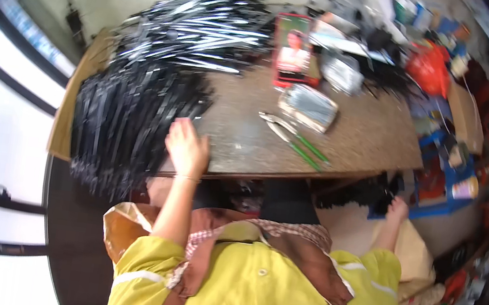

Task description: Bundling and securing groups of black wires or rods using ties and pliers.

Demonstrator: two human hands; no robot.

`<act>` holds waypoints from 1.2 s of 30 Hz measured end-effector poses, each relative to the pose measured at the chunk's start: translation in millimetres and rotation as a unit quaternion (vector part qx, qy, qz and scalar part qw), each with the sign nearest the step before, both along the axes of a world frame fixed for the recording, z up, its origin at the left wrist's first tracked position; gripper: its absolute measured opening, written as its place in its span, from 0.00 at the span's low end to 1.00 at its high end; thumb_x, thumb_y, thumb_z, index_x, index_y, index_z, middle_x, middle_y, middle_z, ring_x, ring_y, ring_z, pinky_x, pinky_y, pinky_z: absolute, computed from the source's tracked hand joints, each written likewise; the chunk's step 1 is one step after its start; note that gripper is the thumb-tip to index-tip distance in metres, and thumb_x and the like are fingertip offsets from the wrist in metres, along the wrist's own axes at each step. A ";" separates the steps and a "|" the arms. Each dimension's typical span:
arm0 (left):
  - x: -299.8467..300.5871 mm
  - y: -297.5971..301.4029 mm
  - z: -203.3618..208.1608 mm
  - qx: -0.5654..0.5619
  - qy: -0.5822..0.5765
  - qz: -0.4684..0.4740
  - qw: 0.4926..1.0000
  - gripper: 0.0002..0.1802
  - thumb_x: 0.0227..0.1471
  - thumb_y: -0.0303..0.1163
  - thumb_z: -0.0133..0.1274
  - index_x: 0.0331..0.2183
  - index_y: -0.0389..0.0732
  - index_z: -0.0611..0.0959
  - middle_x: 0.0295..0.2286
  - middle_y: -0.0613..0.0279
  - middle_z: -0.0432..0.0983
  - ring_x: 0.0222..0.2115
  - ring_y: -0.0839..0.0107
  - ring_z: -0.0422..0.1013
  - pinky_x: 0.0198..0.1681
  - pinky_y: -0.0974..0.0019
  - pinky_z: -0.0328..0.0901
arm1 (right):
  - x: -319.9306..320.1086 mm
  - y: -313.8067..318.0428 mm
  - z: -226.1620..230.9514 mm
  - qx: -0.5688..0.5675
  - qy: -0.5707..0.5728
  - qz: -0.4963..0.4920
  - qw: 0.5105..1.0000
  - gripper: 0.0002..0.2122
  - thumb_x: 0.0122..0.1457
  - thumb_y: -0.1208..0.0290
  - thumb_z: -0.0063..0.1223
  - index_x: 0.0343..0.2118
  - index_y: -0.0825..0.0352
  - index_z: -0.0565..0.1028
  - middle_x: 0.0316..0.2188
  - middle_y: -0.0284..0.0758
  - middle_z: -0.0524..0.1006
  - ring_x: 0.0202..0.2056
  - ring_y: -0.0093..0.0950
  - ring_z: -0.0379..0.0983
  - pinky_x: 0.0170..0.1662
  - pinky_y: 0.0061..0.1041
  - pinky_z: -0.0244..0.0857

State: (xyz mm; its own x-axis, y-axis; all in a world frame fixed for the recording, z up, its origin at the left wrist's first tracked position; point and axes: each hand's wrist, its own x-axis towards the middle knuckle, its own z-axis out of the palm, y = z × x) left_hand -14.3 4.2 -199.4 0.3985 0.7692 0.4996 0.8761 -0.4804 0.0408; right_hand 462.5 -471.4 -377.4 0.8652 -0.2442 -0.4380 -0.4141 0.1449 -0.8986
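My left hand (188, 150) rests at the table's near edge, fingers stretched out against the right side of a thick bundle of thin black strips (132, 113). It appears to hold nothing. Behind that bundle lies a second heap of shiny black strips (205, 27). My right hand (397, 209) is lowered beyond the table's right front corner, near dark black pieces (353, 193) below table level. Its fingers look curled, but blur hides what is in them. Green-handled nippers (298, 141) lie on the table (235, 133) between my hands.
A red-framed phone (293, 51) stands behind a clear-wrapped block (308, 106). A clear plastic bag (341, 71), a red bag (429, 69) and mixed clutter crowd the back right. A cardboard panel (69, 101) borders the left side. Blue shelving (439, 178) stands at the right.
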 end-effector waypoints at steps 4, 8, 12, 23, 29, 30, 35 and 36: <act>3.8 -16.6 12.4 -0.137 0.029 -0.018 0.990 0.33 0.42 0.42 0.54 0.48 0.36 0.67 0.44 0.51 0.65 0.46 0.57 0.61 0.45 0.56 0.57 | -6.4 59.8 78.9 -0.117 -0.142 0.054 0.981 0.05 0.52 0.71 0.50 0.30 0.64 0.76 0.25 0.34 0.75 0.23 0.24 0.69 0.22 0.20 0.61; -18.1 -15.5 11.4 -0.026 -0.044 -0.097 0.994 0.27 0.41 0.42 0.55 0.42 0.36 0.71 0.41 0.54 0.65 0.44 0.57 0.61 0.45 0.55 0.56 | -100.8 219.0 198.5 -0.251 -0.451 0.162 0.841 0.11 0.56 0.67 0.50 0.37 0.69 0.74 0.37 0.35 0.75 0.40 0.26 0.70 0.45 0.23 0.62; -23.9 -2.7 22.5 0.048 -0.026 -0.075 0.996 0.25 0.42 0.42 0.55 0.39 0.36 0.73 0.39 0.55 0.65 0.41 0.58 0.61 0.44 0.55 0.55 | -156.5 315.5 252.4 -0.277 -0.597 0.291 0.694 0.11 0.54 0.70 0.50 0.40 0.68 0.73 0.39 0.38 0.74 0.44 0.34 0.68 0.48 0.29 0.60; -35.7 -6.1 16.3 -0.084 -0.055 -0.149 0.984 0.26 0.41 0.47 0.55 0.38 0.38 0.73 0.34 0.57 0.68 0.36 0.59 0.63 0.39 0.59 0.57 | -149.9 485.6 290.8 -0.431 -0.722 0.284 0.462 0.21 0.55 0.54 0.45 0.51 0.52 0.67 0.60 0.32 0.53 0.59 0.43 0.44 0.57 0.47 0.42; -38.8 -13.1 27.0 -0.072 -0.056 -0.200 0.976 0.28 0.38 0.47 0.57 0.40 0.39 0.74 0.35 0.58 0.68 0.37 0.59 0.63 0.40 0.58 0.56 | -138.8 495.5 294.9 -0.430 -0.736 0.300 0.428 0.20 0.55 0.55 0.45 0.50 0.55 0.69 0.60 0.30 0.53 0.60 0.40 0.44 0.58 0.47 0.41; -40.8 -15.5 30.0 -0.070 -0.048 -0.210 0.974 0.29 0.38 0.47 0.58 0.40 0.39 0.74 0.35 0.58 0.68 0.37 0.59 0.63 0.41 0.58 0.56 | -142.3 488.8 294.2 -0.426 -0.740 0.316 0.414 0.20 0.54 0.56 0.46 0.49 0.56 0.69 0.59 0.31 0.54 0.60 0.40 0.45 0.58 0.47 0.42; -54.7 -31.6 33.6 -0.091 0.014 -0.170 0.981 0.27 0.36 0.43 0.60 0.39 0.39 0.74 0.38 0.57 0.67 0.39 0.60 0.63 0.41 0.60 0.58 | -148.3 446.8 280.3 -0.360 -0.745 0.362 0.430 0.19 0.53 0.62 0.48 0.49 0.59 0.69 0.58 0.36 0.56 0.58 0.40 0.49 0.57 0.43 0.45; -59.5 -33.2 25.2 -0.123 0.053 -0.165 0.977 0.26 0.36 0.41 0.60 0.38 0.38 0.74 0.36 0.56 0.68 0.37 0.60 0.64 0.40 0.61 0.60 | -146.0 441.8 276.9 -0.360 -0.744 0.365 0.428 0.19 0.53 0.62 0.48 0.49 0.59 0.69 0.58 0.36 0.56 0.58 0.40 0.49 0.57 0.43 0.45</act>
